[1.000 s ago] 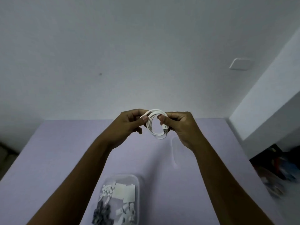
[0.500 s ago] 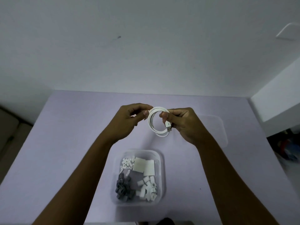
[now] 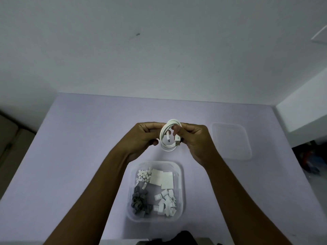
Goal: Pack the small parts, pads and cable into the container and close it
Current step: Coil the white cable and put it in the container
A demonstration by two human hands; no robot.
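Both hands hold the white cable (image 3: 170,134) in the air above the lilac worktop (image 3: 70,147), past the far rim of the container and clear of it. The cable is wound into a small coil whose open ring faces the camera. The ring is slightly oval, with its long axis running from top to bottom of the view. The left hand (image 3: 143,137) pinches the coil's left side with curled fingers. The right hand (image 3: 194,140) pinches the right side near the top. The USB plug (image 3: 177,140) lies against the right fingers with its metal end pointing down. The smaller connector hangs inside the ring, also pointing down.

The fingers cover the stretches of cable they grip, so how many turns the coil has cannot be counted. The clear container (image 3: 182,191) sits open between the forearms. It holds two white square pads (image 3: 161,178), small white parts (image 3: 143,175) beside them, grey parts (image 3: 139,203) and more white parts (image 3: 166,203) nearer the person. Their shapes are too small to make out. The transparent lid (image 3: 231,140) lies flat to the right of the right hand, faint against the worktop. A dark shape is cut off at the bottom edge.
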